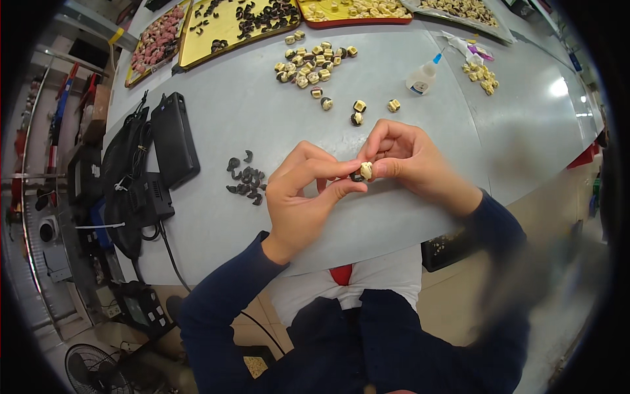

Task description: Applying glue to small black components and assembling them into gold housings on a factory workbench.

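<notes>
Above the near middle of the table, both my hands pinch one small cream-and-black piece (pixel 365 171). My left hand (pixel 298 194) is closed on its dark side with thumb and index finger. From the other side, my right hand (pixel 410 157) has thumb and fingertips closed at the cream part; the fingers hide some of it. Loose black curved pieces (pixel 248 182) lie left of my left hand. Just beyond my hands rest a few similar cream-and-black pieces (pixel 359 106), and farther off there is a cluster of them (pixel 315 64).
A clear bottle with a blue needle tip (pixel 421 80) stands beyond my right hand, near loose cream pieces (pixel 484 82). Trays of pink (pixel 134 80), black (pixel 186 52) and cream parts (pixel 357 21) line the far edge. A black boxy device (pixel 175 134) with cables lies at the left.
</notes>
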Motion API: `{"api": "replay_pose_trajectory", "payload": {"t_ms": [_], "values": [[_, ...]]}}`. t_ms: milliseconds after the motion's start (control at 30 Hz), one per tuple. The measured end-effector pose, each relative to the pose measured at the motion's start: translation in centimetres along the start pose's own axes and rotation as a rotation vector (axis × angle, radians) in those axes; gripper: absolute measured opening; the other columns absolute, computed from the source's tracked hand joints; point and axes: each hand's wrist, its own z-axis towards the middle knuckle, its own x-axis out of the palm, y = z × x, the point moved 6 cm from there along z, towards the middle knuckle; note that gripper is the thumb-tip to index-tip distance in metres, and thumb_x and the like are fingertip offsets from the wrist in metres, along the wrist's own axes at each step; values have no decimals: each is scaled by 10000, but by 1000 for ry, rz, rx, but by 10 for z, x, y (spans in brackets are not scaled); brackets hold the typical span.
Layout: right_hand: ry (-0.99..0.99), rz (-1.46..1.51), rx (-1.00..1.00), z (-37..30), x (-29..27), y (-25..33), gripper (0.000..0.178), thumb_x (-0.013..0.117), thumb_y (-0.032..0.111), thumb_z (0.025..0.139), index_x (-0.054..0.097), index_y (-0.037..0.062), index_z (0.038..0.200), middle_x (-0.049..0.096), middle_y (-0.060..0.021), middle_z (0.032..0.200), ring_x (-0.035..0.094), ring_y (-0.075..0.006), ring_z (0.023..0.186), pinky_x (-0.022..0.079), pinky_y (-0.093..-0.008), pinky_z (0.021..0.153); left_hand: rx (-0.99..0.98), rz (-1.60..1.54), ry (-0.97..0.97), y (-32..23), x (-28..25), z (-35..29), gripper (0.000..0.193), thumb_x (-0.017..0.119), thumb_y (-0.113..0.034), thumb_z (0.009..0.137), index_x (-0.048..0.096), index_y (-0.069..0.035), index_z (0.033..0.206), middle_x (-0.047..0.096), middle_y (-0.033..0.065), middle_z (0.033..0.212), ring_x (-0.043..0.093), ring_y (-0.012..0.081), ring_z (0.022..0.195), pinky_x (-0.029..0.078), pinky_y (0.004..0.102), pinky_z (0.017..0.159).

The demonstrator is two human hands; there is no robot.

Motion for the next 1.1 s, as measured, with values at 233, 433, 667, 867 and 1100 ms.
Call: {"api": "replay_pose_trajectory", "payload": {"t_ms": [233, 433, 667, 867, 1100], "values": [[9, 5, 27, -2, 5, -1, 236, 693, 67, 762, 509, 34, 906, 619, -78, 913, 589, -132, 870, 470, -256, 792, -16, 82, 78, 0, 4, -1, 325, 760, 89, 604, 692, -51, 890, 532, 25, 799, 481, 94, 689, 407, 211, 592], [37, -61, 88, -2, 9, 4, 339, 720, 119, 746, 516, 13, 994, 613, -73, 945, 581, -119, 880, 465, -244, 798, 95, 299, 114, -9, 0, 5, 383, 796, -5, 561, 711, -106, 921, 533, 25, 783, 485, 125, 684, 407, 232, 585], [-88, -307, -64, -2, -5, 15, 313, 670, 133, 787, 591, -34, 1040, 609, -76, 961, 573, -131, 876, 459, -247, 805, 203, 838, 80, -28, -72, 40, 275, 780, -173, 597, 688, -65, 832, 577, 74, 808, 529, 207, 711, 434, 316, 627], [-169, -367, -161, -2, -25, 24, 212, 588, 89, 841, 619, -37, 1009, 615, -67, 934, 555, -114, 844, 448, -229, 748, -297, 981, 92, -5, -106, 30, 246, 773, -154, 616, 662, -19, 788, 585, 87, 732, 537, 195, 646, 438, 298, 592], [-381, -663, -297, -5, -32, 35, 240, 581, 13, 835, 616, -14, 1071, 610, -71, 973, 557, -76, 832, 464, -202, 698, -331, 845, 127, 3, -96, 25, 153, 721, -100, 683, 631, 3, 753, 591, 97, 714, 571, 198, 621, 438, 297, 572]]}}
